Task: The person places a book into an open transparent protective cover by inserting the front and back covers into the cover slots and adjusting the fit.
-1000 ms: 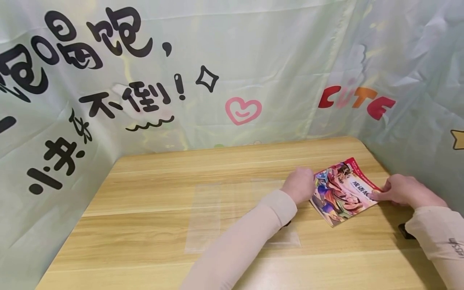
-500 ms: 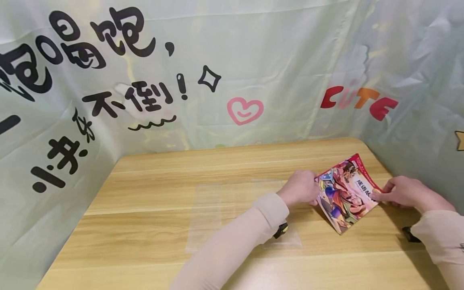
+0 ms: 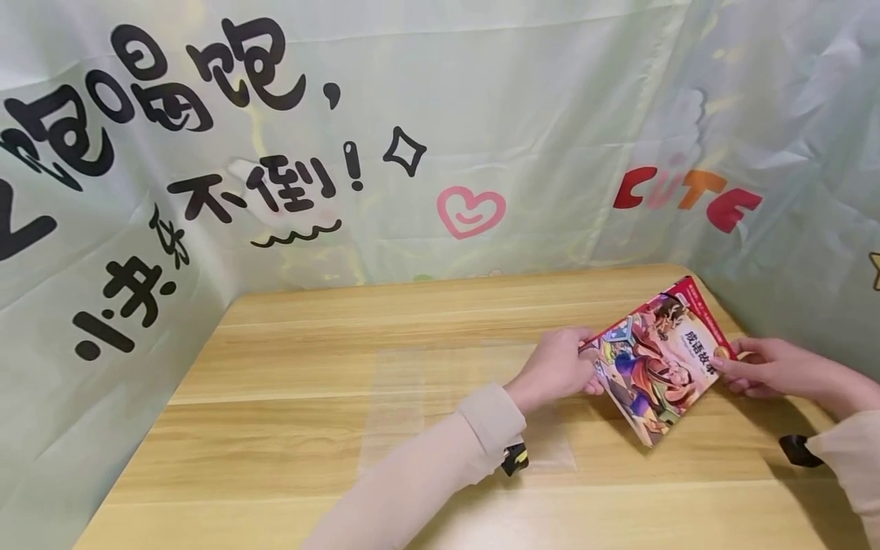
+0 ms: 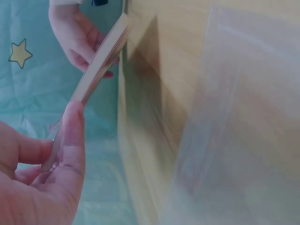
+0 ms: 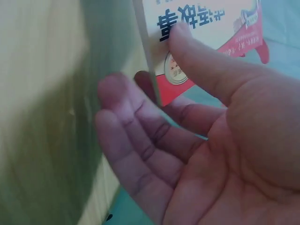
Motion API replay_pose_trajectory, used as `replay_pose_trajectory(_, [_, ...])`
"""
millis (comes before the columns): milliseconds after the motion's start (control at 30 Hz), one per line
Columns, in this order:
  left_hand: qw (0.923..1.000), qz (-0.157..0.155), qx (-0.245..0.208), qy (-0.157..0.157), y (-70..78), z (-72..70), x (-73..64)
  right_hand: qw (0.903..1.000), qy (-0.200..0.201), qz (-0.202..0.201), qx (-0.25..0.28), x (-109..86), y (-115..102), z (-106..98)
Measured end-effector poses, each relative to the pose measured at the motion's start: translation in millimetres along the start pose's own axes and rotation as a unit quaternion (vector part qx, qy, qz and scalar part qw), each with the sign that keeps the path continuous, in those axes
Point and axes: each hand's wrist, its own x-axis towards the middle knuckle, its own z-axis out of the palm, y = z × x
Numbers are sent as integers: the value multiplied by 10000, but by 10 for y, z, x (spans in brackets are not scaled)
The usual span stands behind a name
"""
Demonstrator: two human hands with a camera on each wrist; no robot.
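Note:
A thin picture book (image 3: 653,367) with a colourful illustrated cover and red corner is held tilted above the right side of the table. My left hand (image 3: 557,367) pinches its left corner between thumb and fingers. At the opposite corner my right hand (image 3: 784,370) grips it, thumb on the cover and fingers behind. The left wrist view shows the book (image 4: 101,58) edge-on, its page edges visible, apart from the tabletop. In the right wrist view the thumb presses on the book's cover (image 5: 213,28), beside dark printed characters; some fingers are off the book.
Clear plastic sheets (image 3: 392,397) lie flat on the wooden table (image 3: 275,428), partly under my left forearm. Printed fabric walls (image 3: 550,137) stand behind the table and at both sides. A small black and yellow object (image 3: 516,458) shows at my left wrist.
The book has risen and tilted up toward the head camera, with both hands on its corners. My left hand has shifted slightly left, and the head view has turned a little left.

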Motion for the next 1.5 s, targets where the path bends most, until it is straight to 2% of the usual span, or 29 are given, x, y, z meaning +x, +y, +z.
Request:
replay_pose_trajectory(67, [9996,-37,-296,26,-1,-18,-38,9997,160,-165,106,6,-10,6])
replay_pose_trajectory(167, [9964,-144,-834,6,8,-53,-104,9975,678,-103,-195,-1,-83,27])
replay_pose_trajectory(267, [9936,-142,-1121,-14,2,-98,-168,9934,1118,-13,-259,-2,-170,53])
replay_pose_trajectory(467, [9884,-42,-1502,-207,-50,-242,-282,9887,1477,-239,-4,36,-353,107])
replay_pose_trajectory(700, [9842,-111,-1721,-400,-82,-493,-461,9867,1583,-363,64,77,-631,192])
replay_pose_trajectory(933, [9820,-97,-1816,-515,-122,-663,-660,9833,1707,-608,169,119,-848,283])
replay_pose_trajectory(1133, [9802,-16,-1871,-649,-186,-772,-801,9854,1548,-684,160,127,-1029,354])
replay_pose_trajectory(1300, [9815,-146,-1804,-620,-253,-854,-995,9869,1409,-782,-10,199,-1189,470])
replay_pose_trajectory(1500, [9806,-166,-1801,-759,-346,-843,-1210,9854,1329,-1006,-345,230,-1325,575])
